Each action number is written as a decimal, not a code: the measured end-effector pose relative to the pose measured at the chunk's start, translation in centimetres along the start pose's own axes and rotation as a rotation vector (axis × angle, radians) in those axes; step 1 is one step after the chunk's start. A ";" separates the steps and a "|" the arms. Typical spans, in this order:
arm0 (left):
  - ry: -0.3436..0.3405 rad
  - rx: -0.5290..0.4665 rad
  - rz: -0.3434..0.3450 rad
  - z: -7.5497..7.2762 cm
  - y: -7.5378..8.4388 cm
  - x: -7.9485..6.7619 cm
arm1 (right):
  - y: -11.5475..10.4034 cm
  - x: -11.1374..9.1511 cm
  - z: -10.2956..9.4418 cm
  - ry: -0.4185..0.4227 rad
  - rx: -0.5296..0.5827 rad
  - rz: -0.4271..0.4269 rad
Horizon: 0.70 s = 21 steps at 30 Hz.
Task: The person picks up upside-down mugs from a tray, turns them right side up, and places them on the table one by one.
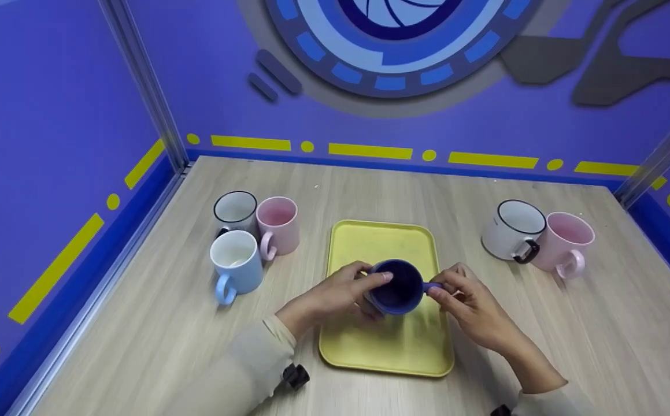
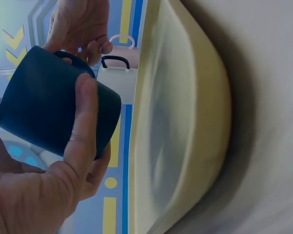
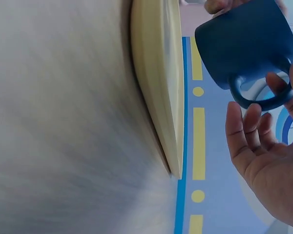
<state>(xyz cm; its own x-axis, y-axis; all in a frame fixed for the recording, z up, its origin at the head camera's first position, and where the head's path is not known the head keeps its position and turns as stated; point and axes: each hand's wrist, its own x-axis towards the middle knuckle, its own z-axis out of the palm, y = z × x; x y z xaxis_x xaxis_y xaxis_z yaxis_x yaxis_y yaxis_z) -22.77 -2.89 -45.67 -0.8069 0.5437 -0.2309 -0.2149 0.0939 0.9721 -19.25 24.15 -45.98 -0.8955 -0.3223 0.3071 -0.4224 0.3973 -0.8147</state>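
A dark blue mug (image 1: 398, 294) is held up over the yellow tray (image 1: 387, 355), with a gap below it in both wrist views. My left hand (image 1: 337, 292) grips the mug's body, its thumb at the rim in the head view. On the other side my right hand (image 1: 473, 306) pinches the handle (image 3: 268, 103), which points right. The mug is tilted in the right wrist view (image 3: 244, 44), its dark inside facing the head camera. Beneath the mug, part of the tray is hidden.
Left of the tray stand a light blue mug (image 1: 236, 263), a pink mug (image 1: 282, 228) and a black-rimmed white mug (image 1: 236, 207). To the right are another white mug (image 1: 508, 231) and pink mug (image 1: 563, 242), side by side. A blue wall (image 1: 369, 124) borders the table (image 1: 155, 323).
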 end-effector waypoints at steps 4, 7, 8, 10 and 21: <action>-0.002 0.057 -0.032 0.1 0.0 0.0 | -0.1 0.2 0.1 0.019 0.021 0.013; -0.020 0.090 -0.035 0.2 0.2 0.0 | -0.1 0.3 0.2 -0.017 0.084 0.029; -0.027 0.096 -0.036 0.2 0.2 0.0 | -0.1 0.4 0.2 -0.031 0.107 0.034; -0.038 0.103 -0.033 0.2 0.3 0.0 | -0.1 0.5 0.2 -0.062 0.142 0.042; -0.088 0.127 0.018 0.0 -0.1 -0.7 | 0.1 0.9 0.3 -0.072 0.189 0.101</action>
<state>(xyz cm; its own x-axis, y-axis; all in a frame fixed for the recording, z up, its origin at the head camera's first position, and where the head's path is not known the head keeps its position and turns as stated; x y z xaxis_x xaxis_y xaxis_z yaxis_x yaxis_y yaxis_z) -22.21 -3.28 -45.61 -0.7578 0.6165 -0.2138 -0.1249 0.1846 0.9748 -20.05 23.60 -45.96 -0.9168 -0.3519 0.1886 -0.2907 0.2647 -0.9195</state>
